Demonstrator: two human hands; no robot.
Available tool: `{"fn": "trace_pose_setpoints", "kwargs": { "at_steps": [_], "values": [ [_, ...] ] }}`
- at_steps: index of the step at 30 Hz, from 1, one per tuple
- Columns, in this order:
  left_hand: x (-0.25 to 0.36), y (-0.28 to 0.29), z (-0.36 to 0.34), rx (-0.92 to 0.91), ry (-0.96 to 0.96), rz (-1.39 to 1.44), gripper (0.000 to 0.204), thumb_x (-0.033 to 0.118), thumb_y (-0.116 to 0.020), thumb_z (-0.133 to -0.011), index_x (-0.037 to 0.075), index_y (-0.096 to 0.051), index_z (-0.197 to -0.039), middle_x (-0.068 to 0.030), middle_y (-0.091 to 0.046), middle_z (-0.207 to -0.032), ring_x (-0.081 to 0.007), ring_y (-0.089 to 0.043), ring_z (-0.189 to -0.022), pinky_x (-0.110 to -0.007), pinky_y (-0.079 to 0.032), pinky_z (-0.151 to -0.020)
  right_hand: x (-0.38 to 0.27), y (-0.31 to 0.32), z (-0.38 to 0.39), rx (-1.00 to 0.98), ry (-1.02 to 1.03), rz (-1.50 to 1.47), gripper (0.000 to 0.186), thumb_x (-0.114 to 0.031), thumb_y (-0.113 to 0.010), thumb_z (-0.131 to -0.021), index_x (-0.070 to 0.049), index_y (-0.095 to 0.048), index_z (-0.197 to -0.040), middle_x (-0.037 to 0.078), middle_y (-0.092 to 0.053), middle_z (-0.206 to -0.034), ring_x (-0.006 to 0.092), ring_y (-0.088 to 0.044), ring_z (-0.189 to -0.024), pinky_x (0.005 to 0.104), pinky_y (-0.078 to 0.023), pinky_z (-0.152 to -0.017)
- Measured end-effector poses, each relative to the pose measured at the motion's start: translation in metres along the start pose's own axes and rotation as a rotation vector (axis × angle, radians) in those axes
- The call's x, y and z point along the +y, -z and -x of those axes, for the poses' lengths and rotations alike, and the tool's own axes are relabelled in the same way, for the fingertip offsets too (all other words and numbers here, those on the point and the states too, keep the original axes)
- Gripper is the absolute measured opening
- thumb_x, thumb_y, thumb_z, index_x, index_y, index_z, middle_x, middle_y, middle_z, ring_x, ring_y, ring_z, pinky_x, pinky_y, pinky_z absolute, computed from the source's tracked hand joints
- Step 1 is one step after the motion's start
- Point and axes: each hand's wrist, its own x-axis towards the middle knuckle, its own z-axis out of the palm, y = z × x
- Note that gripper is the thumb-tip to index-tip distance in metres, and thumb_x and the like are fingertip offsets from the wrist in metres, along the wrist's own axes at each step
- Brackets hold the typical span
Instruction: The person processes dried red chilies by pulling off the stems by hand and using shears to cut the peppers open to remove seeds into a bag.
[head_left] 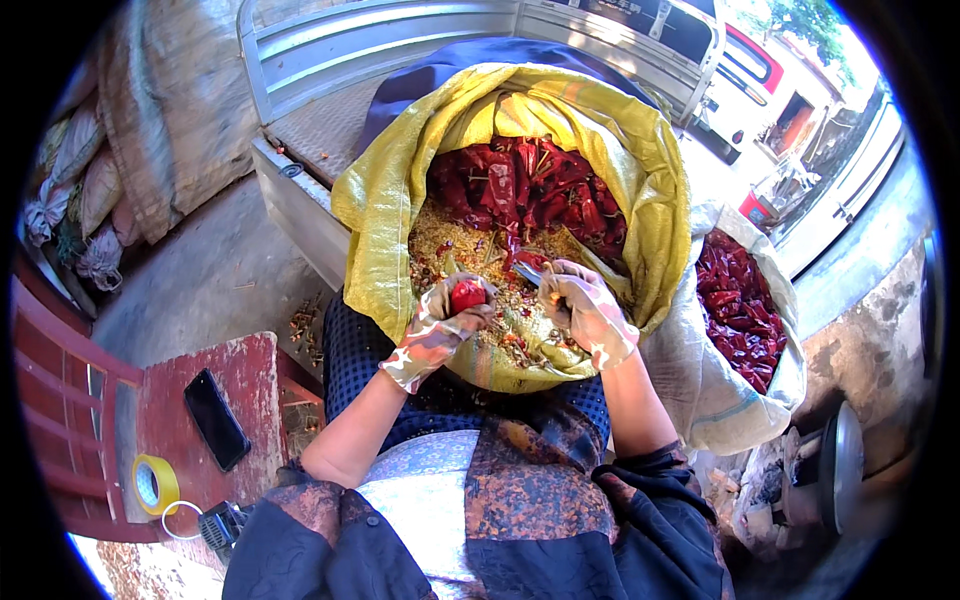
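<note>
Looking down at our lap, we start at the far left: a red wooden stool (225,375) carries a black phone (216,418) and a roll of yellow tape (155,484).

Next, our gloved left hand (437,335) curls its fingers (470,318) tightly around a red chilli (467,295). The chilli sits in the crook of the thumb and forefinger, its rounded top poking out above the glove.

Just right of it, our gloved right hand (590,312) closes around what seem to be small scissors (530,272); the blades are too blurred to be sure, and they point left toward the chilli. Both hands hover over the yellow sack (385,205) on our knees, where seeds and stems (465,245) lie in front of dark red chillies (535,185).

We judge the risks to be these: the blades stand close to the left fingertips, so a slip could nick the glove, and the sack, balanced on our lap, could tip and spill.

At far right, a white sack (700,390) holds more chillies.
</note>
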Motion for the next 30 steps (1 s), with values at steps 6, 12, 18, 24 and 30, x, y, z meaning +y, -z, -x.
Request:
{"fn": "trace_pose_setpoints", "kwargs": {
  "at_steps": [6,12,18,24,30],
  "values": [
    [0.021,-0.025,-0.015,0.037,-0.126,-0.342,0.043,-0.002,-0.071,-0.068,0.003,-0.052,-0.106,-0.0084,-0.058,-0.111,-0.0127,-0.059,-0.087,-0.026,-0.051,-0.076,-0.006,-0.007,0.012,-0.160,-0.042,-0.032,0.010,-0.010,-0.053,-0.084,-0.004,-0.052,-0.076,0.003,-0.050,-0.066,0.0079,-0.042,-0.051,0.0210,-0.031,-0.045],
    [0.012,-0.021,-0.013,-0.044,-0.030,-0.292,0.037,0.001,-0.072,-0.075,0.005,-0.052,-0.106,-0.0098,-0.059,-0.111,-0.0153,-0.059,-0.093,-0.031,-0.050,-0.084,0.005,-0.021,0.013,-0.301,0.054,-0.085,0.017,-0.017,-0.055,-0.086,-0.003,-0.050,-0.076,0.004,-0.050,-0.065,0.0122,-0.044,-0.052,0.0239,-0.033,-0.047],
    [0.008,-0.026,-0.004,0.025,-0.014,0.081,0.051,0.011,-0.074,-0.075,0.007,-0.044,-0.115,-0.0028,-0.058,-0.092,-0.0137,-0.059,-0.087,-0.027,-0.050,-0.076,0.002,-0.028,0.019,0.075,0.302,0.537,0.007,-0.007,-0.061,-0.082,-0.002,-0.056,-0.082,0.003,-0.054,-0.073,0.0091,-0.047,-0.061,0.0229,-0.039,-0.057],
    [0.028,-0.034,0.001,-0.044,0.090,-0.100,0.058,0.034,-0.076,-0.072,0.009,-0.044,-0.113,-0.0021,-0.056,-0.084,-0.0083,-0.050,-0.067,-0.020,-0.038,-0.055,-0.010,-0.042,0.021,-0.033,0.409,0.622,0.022,0.005,-0.061,-0.077,-0.001,-0.064,-0.098,0.006,-0.059,-0.085,0.0116,-0.056,-0.078,0.0231,-0.044,-0.069],
    [0.025,-0.032,0.010,-0.079,0.215,0.000,0.048,0.010,-0.065,-0.073,0.009,-0.043,-0.116,-0.0003,-0.051,-0.084,-0.0091,-0.049,-0.069,-0.022,-0.040,-0.060,-0.010,-0.044,0.028,-0.030,0.516,0.760,0.019,0.001,-0.065,-0.074,-0.003,-0.065,-0.093,0.007,-0.063,-0.085,0.0168,-0.062,-0.075,0.0274,-0.049,-0.068]
  ]
}}
